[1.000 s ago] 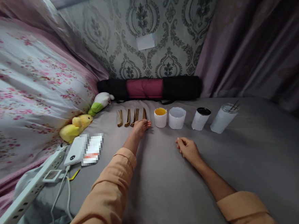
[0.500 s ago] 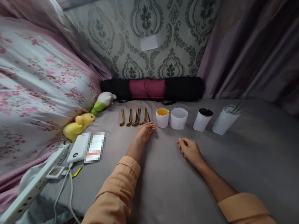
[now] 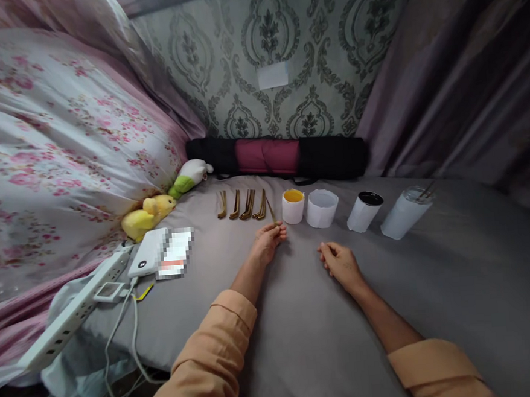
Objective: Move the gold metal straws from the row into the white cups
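On the grey sheet (image 3: 309,316), just left of the white-and-yellow cup (image 3: 293,211), the left hand (image 3: 267,242) grips with its fingers one thin golden stick (image 3: 271,212), newly drawn apart from the bent straws (image 3: 260,214), while the right hand (image 3: 341,264) stays loosely closed.

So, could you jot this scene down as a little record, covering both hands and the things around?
Left hand: holds one slim brass-coloured stick
Right hand: fingers curled in, nothing visible in its grasp
Laid out: four groups of brass-coloured sticks with bent ends, on grey cloth
Containers, left to right: white cup with yellow interior; wide white cup; white cylinder with dark interior; tall clear-rimmed white jar holding thin sticks
Behind: long black-and-maroon fabric roll
At left: white plastic power strip
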Demonstrator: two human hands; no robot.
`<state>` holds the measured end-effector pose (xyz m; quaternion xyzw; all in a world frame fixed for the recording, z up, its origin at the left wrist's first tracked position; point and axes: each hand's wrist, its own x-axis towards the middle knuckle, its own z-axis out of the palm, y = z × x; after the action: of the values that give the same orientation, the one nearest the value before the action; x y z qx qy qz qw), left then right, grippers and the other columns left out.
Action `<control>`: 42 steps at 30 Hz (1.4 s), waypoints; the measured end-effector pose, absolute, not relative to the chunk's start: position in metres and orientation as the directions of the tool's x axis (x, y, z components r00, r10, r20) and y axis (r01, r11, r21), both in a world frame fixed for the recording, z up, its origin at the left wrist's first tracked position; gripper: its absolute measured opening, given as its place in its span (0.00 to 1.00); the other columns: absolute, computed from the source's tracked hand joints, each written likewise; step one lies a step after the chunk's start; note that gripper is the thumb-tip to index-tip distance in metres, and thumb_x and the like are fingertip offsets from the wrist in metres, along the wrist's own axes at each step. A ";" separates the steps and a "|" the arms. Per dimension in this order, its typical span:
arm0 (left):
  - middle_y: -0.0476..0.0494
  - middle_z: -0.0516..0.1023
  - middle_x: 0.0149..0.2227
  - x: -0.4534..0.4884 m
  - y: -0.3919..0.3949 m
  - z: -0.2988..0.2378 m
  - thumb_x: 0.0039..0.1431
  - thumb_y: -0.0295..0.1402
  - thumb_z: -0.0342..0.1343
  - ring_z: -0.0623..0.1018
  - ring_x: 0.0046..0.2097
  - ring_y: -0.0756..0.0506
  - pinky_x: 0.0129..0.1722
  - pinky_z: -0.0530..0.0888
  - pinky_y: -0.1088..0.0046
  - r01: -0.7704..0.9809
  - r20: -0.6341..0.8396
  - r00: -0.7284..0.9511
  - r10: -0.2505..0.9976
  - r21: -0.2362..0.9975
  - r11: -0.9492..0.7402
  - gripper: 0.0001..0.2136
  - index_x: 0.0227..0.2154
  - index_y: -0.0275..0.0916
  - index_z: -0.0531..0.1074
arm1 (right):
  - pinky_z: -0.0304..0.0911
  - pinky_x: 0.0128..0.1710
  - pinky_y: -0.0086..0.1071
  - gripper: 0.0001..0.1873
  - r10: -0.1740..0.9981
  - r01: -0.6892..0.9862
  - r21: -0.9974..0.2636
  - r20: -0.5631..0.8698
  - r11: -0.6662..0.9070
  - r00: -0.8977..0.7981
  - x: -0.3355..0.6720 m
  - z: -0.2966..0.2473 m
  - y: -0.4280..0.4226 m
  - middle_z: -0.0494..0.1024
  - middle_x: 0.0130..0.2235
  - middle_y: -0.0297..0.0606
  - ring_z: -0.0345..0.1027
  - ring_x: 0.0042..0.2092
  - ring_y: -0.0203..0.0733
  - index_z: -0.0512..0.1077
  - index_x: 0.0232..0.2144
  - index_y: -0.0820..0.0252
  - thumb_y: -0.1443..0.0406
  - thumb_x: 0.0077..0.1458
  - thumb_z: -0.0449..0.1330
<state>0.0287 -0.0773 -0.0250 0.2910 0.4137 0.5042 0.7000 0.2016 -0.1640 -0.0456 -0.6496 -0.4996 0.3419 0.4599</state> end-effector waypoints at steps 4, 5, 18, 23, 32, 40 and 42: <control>0.41 0.74 0.28 0.030 -0.089 -0.031 0.51 0.22 0.52 0.72 0.26 0.54 0.27 0.71 0.79 -0.465 -0.224 0.167 0.960 0.841 0.278 0.06 0.33 0.30 0.70 | 0.51 0.13 0.23 0.22 0.965 0.320 -0.943 -0.001 -0.087 0.260 0.200 -0.042 -0.166 0.67 0.21 0.35 0.58 0.18 0.31 0.69 0.28 0.64 0.51 0.49 0.49; 0.41 0.74 0.29 0.031 -0.092 -0.033 0.51 0.23 0.53 0.72 0.26 0.54 0.28 0.71 0.78 -0.463 -0.215 0.171 0.961 0.844 0.271 0.06 0.33 0.30 0.70 | 0.51 0.13 0.23 0.22 0.965 0.321 -0.943 -0.004 -0.092 0.263 0.199 -0.041 -0.166 0.67 0.21 0.35 0.58 0.18 0.31 0.69 0.28 0.64 0.51 0.49 0.49; 0.42 0.74 0.29 0.034 -0.131 -0.033 0.49 0.33 0.55 0.72 0.25 0.53 0.25 0.69 0.78 -0.383 -0.096 0.125 0.988 0.914 0.137 0.13 0.37 0.32 0.70 | 0.50 0.12 0.23 0.21 0.971 0.336 -0.940 0.026 -0.057 0.238 0.199 -0.046 -0.167 0.67 0.21 0.34 0.57 0.18 0.31 0.69 0.29 0.64 0.51 0.49 0.49; 0.44 0.73 0.28 0.035 -0.134 -0.035 0.49 0.37 0.55 0.71 0.24 0.54 0.23 0.67 0.79 -0.309 -0.017 0.092 0.996 0.950 0.045 0.16 0.39 0.33 0.70 | 0.50 0.12 0.23 0.21 0.973 0.350 -0.936 0.040 -0.044 0.229 0.199 -0.047 -0.167 0.67 0.21 0.34 0.57 0.18 0.30 0.69 0.29 0.64 0.51 0.50 0.49; 0.45 0.73 0.27 0.034 -0.133 -0.037 0.50 0.35 0.52 0.70 0.26 0.53 0.25 0.65 0.79 -0.120 0.102 0.044 0.994 0.988 -0.096 0.14 0.39 0.34 0.72 | 0.49 0.12 0.23 0.21 0.974 0.338 -0.940 0.028 -0.051 0.225 0.197 -0.044 -0.168 0.66 0.21 0.33 0.56 0.17 0.30 0.69 0.28 0.64 0.52 0.49 0.49; 0.44 0.74 0.29 0.033 -0.134 -0.040 0.53 0.34 0.49 0.71 0.31 0.51 0.33 0.67 0.75 0.022 0.273 0.037 0.961 0.962 -0.273 0.14 0.40 0.33 0.72 | 0.50 0.12 0.23 0.19 0.976 0.360 -0.932 0.053 -0.028 0.213 0.198 -0.044 -0.168 0.67 0.21 0.33 0.57 0.17 0.30 0.69 0.31 0.62 0.53 0.50 0.50; 0.43 0.74 0.31 0.033 -0.135 -0.041 0.54 0.34 0.49 0.71 0.32 0.51 0.35 0.67 0.75 0.099 0.329 0.042 0.943 0.938 -0.332 0.14 0.40 0.34 0.72 | 0.50 0.11 0.23 0.19 0.975 0.357 -0.934 0.060 -0.021 0.214 0.198 -0.044 -0.168 0.67 0.22 0.33 0.57 0.18 0.30 0.69 0.33 0.62 0.53 0.50 0.50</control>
<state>0.0326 -0.1348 -0.0406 0.6084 0.4284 0.5437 0.3882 0.1980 -0.1682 -0.0440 -0.6300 -0.5284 0.3370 0.4586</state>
